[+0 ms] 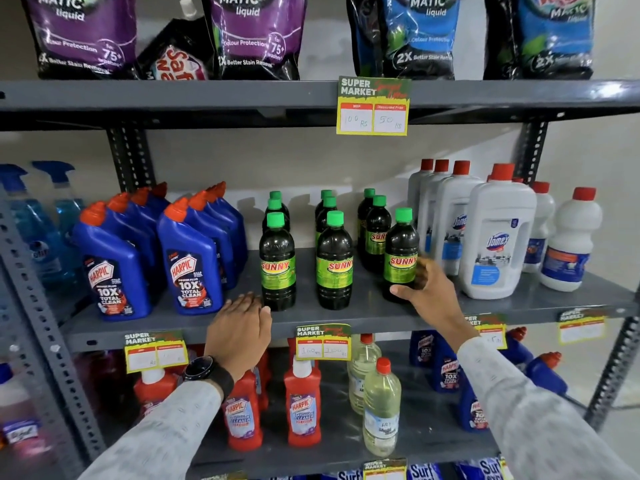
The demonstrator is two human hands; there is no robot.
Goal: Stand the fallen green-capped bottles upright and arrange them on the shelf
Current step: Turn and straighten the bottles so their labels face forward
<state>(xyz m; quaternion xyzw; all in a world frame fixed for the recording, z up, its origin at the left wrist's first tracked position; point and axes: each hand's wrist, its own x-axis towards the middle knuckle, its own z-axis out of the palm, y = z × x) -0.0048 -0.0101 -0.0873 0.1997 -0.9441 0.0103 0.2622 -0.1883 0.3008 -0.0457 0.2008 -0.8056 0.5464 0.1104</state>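
Several dark green-capped bottles stand upright in three rows on the grey middle shelf (pixel 346 318). The front ones are a left bottle (pixel 277 261), a middle bottle (pixel 334 261) and a right bottle (pixel 401 254). My right hand (pixel 427 289) wraps the lower right side of the right front bottle, thumb across its base. Over the shelf's front edge my left hand (pixel 240 329) rests palm down, fingers apart, fingertips beside the base of the left front bottle. I see no green-capped bottle lying down.
Blue Harpic bottles (pixel 188 261) stand close on the left, white red-capped Domex bottles (pixel 495 237) on the right. Detergent pouches (pixel 258 36) fill the upper shelf. Red cleaner bottles (pixel 303 403) and clear bottles (pixel 381 407) stand on the lower shelf. Price tags (pixel 323 342) hang on shelf edges.
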